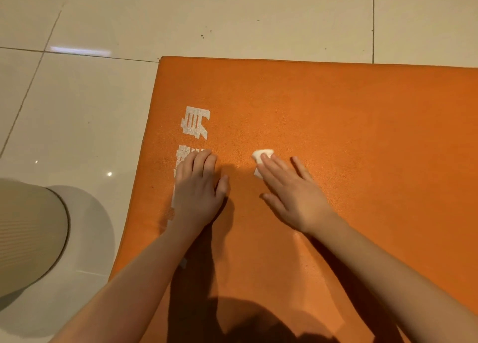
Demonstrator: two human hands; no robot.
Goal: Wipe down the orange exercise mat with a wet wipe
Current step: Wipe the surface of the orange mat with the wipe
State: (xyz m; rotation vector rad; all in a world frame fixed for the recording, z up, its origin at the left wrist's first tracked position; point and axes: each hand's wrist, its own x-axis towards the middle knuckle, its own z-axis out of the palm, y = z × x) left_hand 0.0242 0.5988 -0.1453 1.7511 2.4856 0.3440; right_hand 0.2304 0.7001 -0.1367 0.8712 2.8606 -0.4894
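Observation:
The orange exercise mat [336, 115] lies flat on the tiled floor and fills the right and lower part of the view, with white printed characters near its left edge. My right hand [292, 190] lies flat with straight fingers on a small white wet wipe [261, 156], pressing it against the mat near the middle. Only the wipe's far end shows beyond my fingertips. My left hand [199, 187] rests palm down on the mat over the white print, fingers slightly bent, holding nothing.
Glossy cream floor tiles [77, 110] surround the mat on the left and far side. A beige ribbed rounded shape [28, 234] sits at the lower left edge, beside the mat. My shadow falls on the mat's near part.

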